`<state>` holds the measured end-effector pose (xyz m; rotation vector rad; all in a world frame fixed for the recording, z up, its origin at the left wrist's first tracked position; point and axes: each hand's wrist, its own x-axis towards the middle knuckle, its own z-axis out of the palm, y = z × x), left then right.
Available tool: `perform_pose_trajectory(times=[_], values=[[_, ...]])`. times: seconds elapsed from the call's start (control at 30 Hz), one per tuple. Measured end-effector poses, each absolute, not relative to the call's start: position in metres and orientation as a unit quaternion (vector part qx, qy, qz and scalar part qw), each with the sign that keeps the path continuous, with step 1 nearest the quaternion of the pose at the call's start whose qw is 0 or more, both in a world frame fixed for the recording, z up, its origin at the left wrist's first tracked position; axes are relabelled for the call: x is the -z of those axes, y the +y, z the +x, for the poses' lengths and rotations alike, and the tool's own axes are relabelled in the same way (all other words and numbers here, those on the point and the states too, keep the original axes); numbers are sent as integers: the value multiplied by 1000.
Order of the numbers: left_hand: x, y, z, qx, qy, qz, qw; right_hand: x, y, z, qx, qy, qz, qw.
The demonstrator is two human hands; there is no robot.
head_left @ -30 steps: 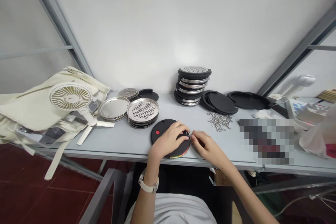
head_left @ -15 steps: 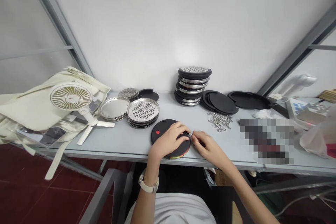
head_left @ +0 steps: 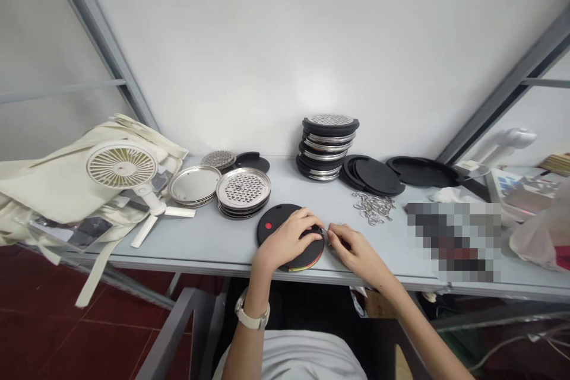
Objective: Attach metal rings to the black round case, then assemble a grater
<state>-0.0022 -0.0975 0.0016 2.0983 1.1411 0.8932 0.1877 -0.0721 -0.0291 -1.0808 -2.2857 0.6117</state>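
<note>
A round black disc (head_left: 276, 221) with a red dot and a coloured rim lies near the table's front edge. My left hand (head_left: 289, 236) rests over it, thumb and fingers gripping its right part. At the disc's right edge, my right hand (head_left: 350, 244) pinches a small metal clip (head_left: 323, 230). Behind and to the right lies a pile of metal clips (head_left: 374, 208). Further back stands a tall stack of black and silver discs (head_left: 328, 148). Perforated metal discs (head_left: 243, 188) are stacked to the left of the black disc.
Plain metal discs (head_left: 195, 183), a white fan (head_left: 122, 166) and a cream bag (head_left: 57, 190) occupy the left. Black round lids (head_left: 380, 175) lie at the back right. A plastic bag (head_left: 541, 231) sits at the far right, beyond a blurred-out patch.
Both hands stay at the disc. The right fingertips have shifted very slightly at the clip; the whole view has moved a little.
</note>
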Motion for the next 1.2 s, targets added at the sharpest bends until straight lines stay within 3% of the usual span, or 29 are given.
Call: perform_pose_trajectory(times=[1.2], values=[[3,-96,-2,-337,436,778,300,31,-73,185,-186,-869,-390,241]])
